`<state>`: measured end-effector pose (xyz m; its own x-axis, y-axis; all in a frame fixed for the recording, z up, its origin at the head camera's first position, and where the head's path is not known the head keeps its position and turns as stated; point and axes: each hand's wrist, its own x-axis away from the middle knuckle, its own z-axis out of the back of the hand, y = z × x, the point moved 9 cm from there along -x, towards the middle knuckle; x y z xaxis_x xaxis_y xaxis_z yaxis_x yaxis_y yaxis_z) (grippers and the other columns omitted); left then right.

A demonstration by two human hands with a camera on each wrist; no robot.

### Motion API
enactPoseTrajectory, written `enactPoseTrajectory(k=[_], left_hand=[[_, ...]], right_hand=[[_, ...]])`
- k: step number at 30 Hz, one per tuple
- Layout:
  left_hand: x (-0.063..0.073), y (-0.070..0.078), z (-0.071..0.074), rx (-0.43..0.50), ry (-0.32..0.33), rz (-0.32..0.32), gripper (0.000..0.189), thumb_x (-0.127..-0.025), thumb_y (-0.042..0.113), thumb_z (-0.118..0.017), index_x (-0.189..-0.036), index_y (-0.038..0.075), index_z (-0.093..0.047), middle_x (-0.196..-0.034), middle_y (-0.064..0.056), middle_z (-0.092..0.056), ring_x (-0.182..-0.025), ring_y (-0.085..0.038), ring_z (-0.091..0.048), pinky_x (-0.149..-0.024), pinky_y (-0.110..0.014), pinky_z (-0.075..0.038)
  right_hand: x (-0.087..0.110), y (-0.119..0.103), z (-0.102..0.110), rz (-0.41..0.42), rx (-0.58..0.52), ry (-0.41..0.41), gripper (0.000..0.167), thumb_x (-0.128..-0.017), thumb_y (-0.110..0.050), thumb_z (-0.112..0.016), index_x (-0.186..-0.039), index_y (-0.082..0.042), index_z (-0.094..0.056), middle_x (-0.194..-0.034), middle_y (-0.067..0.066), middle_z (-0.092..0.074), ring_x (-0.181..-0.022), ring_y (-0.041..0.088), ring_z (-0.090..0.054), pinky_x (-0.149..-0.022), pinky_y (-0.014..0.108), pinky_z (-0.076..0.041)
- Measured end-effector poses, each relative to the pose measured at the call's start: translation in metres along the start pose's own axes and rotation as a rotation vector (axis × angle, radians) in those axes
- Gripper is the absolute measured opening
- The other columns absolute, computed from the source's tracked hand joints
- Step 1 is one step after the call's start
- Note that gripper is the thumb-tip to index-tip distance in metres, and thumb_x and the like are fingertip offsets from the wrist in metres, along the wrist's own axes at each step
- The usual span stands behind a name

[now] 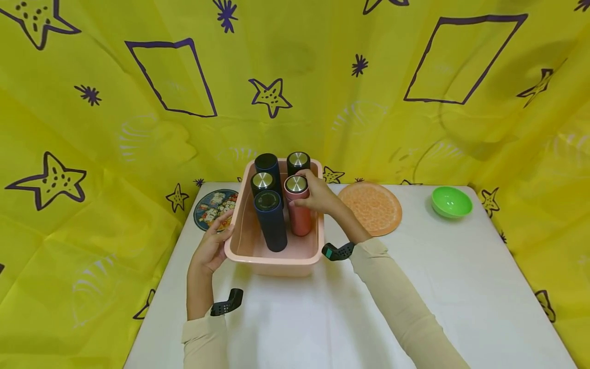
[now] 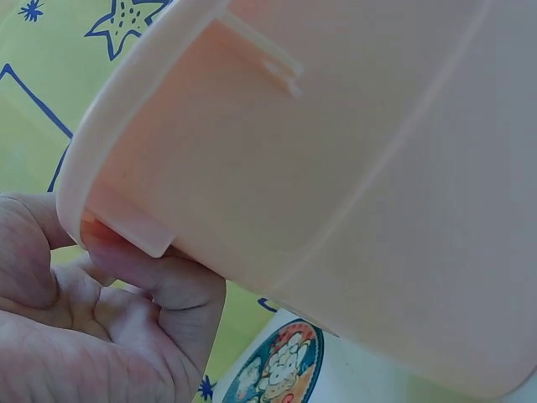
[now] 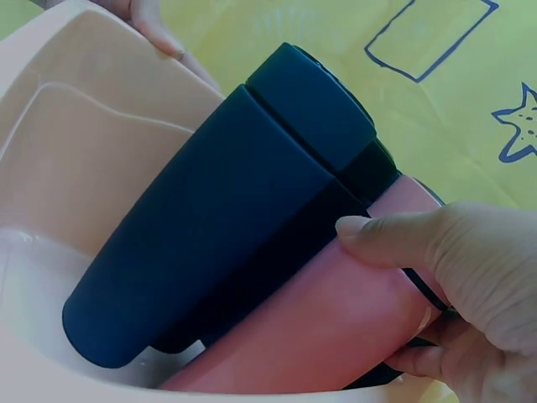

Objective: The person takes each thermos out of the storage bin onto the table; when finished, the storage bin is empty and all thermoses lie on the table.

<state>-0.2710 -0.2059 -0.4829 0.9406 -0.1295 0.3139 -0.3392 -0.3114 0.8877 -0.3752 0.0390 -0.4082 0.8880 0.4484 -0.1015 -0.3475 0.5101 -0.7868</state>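
A pink plastic tub (image 1: 276, 260) stands in the middle with several vacuum flasks upright in it. My left hand (image 1: 211, 248) holds its left rim, fingers curled beneath the lip in the left wrist view. Inside, a pink flask (image 1: 300, 220) with a silver-topped lid is gripped near its top by my right hand (image 1: 320, 195), thumb on the near side. Left of that is a dark blue flask (image 1: 272, 228). Behind them are a black flask with a silver lid (image 1: 263, 180), a dark-lidded flask (image 1: 267, 162) and another silver-topped flask (image 1: 298, 160), their lower parts hidden.
Left of the tub lies a round patterned mat (image 1: 213, 207), partly covered by the left hand. To the right are an orange round mat (image 1: 373, 207) and a green bowl (image 1: 451, 202) on the white table (image 1: 442, 277). A yellow curtain (image 1: 313, 92) hangs behind.
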Motion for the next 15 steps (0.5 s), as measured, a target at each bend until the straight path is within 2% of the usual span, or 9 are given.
enactPoseTrajectory(k=[9,15], left_hand=[[0.0011,0.0001,-0.0007,0.001,-0.012,0.012,0.054,-0.103,0.008,-0.044,-0.153,0.022,-0.029,-0.13,-0.004,-0.045,-0.098,-0.012,-0.066,-0.081,-0.032,-0.059],[0.0007,0.0001,0.0003,0.008,-0.02,-0.004,0.053,-0.102,0.009,-0.046,-0.151,0.022,-0.031,-0.126,-0.003,-0.048,-0.096,-0.012,-0.067,-0.08,-0.032,-0.059]], right_hand=[[0.0026,-0.0042,-0.0002,0.009,0.016,0.034,0.074,-0.078,-0.014,-0.082,-0.136,-0.002,-0.037,-0.129,0.021,-0.057,-0.119,0.035,-0.058,-0.101,0.048,-0.05],[0.0028,-0.0063,-0.0005,0.037,0.031,0.067,0.074,-0.078,-0.014,-0.082,-0.136,0.0,-0.039,-0.129,0.022,-0.058,-0.118,0.035,-0.059,-0.1,0.047,-0.051]])
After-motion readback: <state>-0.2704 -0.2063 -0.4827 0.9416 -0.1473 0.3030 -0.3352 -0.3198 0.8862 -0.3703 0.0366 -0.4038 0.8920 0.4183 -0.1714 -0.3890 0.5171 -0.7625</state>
